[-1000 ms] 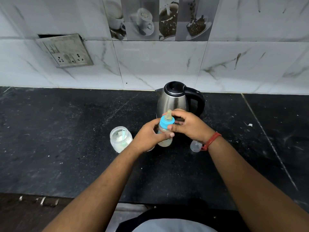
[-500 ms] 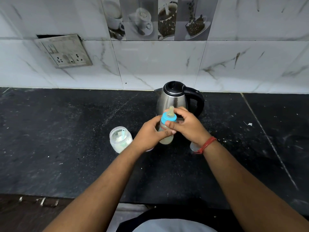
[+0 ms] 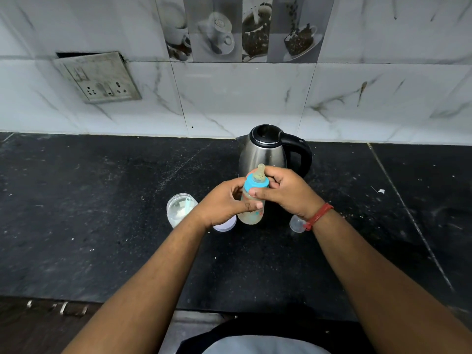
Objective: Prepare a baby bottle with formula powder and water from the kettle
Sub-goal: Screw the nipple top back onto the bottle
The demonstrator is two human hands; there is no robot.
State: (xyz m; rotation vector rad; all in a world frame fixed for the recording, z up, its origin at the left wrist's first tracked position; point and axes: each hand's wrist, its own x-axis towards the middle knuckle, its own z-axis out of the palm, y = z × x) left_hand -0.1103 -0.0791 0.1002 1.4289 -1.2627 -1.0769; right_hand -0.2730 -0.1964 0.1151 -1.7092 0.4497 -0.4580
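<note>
Bottle (image 3: 251,209) stands between both hands, just in front of the kettle (image 3: 265,152): the left hand (image 3: 224,204) wraps its body to steady it, while the right hand (image 3: 286,191) grips the blue collar (image 3: 256,183), probably screwing it tight.

Home kitchen — black stone worktop (image 3: 102,213) against a marble-tiled wall (image 3: 242,98), coffee-cup picture tiles (image 3: 237,29), a wall socket (image 3: 98,77), a steel kettle (image 3: 263,154) standing by the wall.

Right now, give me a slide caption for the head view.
Both hands, left hand and right hand, grip the baby bottle before the kettle.
</note>
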